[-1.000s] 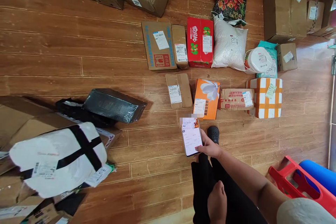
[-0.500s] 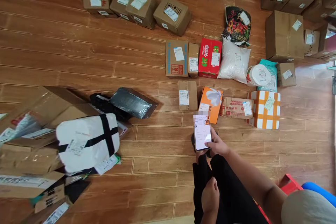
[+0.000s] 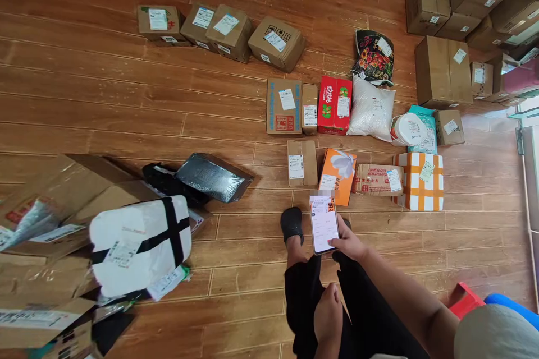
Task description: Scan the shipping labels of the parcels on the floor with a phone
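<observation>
My right hand [image 3: 348,240] is closed around a smartphone [image 3: 324,225], its thumb on the lower right of the lit screen. Over my dark trousers hangs my left hand [image 3: 328,314], curled into a loose fist with nothing showing in it. Just beyond the phone lies an orange box [image 3: 343,168] with a pale flower print. Beside that are a small brown carton [image 3: 302,163] on the left and a taped carton with red print [image 3: 373,179] on the right. An orange-and-white checked box [image 3: 425,180] ends this row.
A second row holds a red box [image 3: 329,112], a white bag [image 3: 371,106] and a round tub [image 3: 410,129]. Large cartons [image 3: 443,73] are stacked at right. Left lie a white parcel with black straps [image 3: 141,244] and a black plastic parcel [image 3: 214,176]. A red stool [image 3: 465,300] is behind me.
My left foot has stepped out to the left and now shows beside the phone. The view has tilted up a little, so the parcels sit lower. The phone stays in my right hand.
</observation>
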A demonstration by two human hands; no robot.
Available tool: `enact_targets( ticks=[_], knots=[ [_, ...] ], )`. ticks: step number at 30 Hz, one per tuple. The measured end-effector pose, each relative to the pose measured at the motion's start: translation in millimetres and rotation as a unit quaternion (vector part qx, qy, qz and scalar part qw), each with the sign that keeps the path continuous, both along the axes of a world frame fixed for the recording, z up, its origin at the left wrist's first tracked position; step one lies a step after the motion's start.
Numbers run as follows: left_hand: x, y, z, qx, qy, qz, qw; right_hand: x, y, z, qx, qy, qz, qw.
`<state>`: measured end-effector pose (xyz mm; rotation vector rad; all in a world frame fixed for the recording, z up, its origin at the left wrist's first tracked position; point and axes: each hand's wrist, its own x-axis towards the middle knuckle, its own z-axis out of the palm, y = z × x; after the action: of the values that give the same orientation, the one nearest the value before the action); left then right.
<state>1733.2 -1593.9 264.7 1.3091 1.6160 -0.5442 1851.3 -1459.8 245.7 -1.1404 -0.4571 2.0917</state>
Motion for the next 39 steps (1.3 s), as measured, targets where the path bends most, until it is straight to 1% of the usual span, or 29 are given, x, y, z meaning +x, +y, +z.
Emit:
enact_targets(
  ticks=[4,8,10,13,17,22,25,29,32,35,39],
  knots=[
    [-42.4,9.7,-14.6,-0.022,0.007,-0.028,0.999,-25.7,1.7,-11.3,-0.002,-0.014,-0.021,1.000],
    [-82.1,25.7,-28.0,-0.038,0.013,-0.064,0.997,-56.0,10.8,-20.5,-0.006,0.002,-0.021,1.000],
    [-102.3,33.4,-30.3,-0.033,0.015,-0.082,0.996,-73.1,17.1,-24.8,-0.006,0.010,-0.030,0.999],
    [-132.0,42.6,-29.5,-0.021,0.015,-0.105,0.994,-101.3,26.3,-29.2,-0.011,0.011,-0.062,0.998],
    [-158.8,50.6,-27.5,-0.033,0.029,-0.118,0.992,-137.3,37.7,-26.6,-0.012,0.022,-0.072,0.997],
    [-166.8,54.0,-27.0,-0.041,0.014,-0.129,0.991,-165.6,52.8,-20.6,-0.019,0.047,-0.073,0.996],
    [-168.1,54.2,-25.8,-0.038,0.007,-0.122,0.992,-174.0,58.1,-28.3,-0.032,0.041,-0.072,0.996],
    [-171.4,53.9,-23.6,-0.033,0.012,-0.100,0.994,-176.8,58.3,-54.2,-0.044,-0.013,-0.075,0.996],
    [-173.2,51.5,-24.8,-0.029,0.018,-0.087,0.996,-172.1,60.5,-78.5,-0.040,-0.062,-0.106,0.992],
    [-174.0,47.4,-28.9,-0.013,0.017,-0.076,0.997,-163.2,68.6,-101.6,-0.032,-0.107,-0.136,0.984],
    [-175.2,43.2,-33.6,0.012,0.024,-0.078,0.997,-149.2,83.6,-125.4,-0.041,-0.131,-0.136,0.981]
  ],
)
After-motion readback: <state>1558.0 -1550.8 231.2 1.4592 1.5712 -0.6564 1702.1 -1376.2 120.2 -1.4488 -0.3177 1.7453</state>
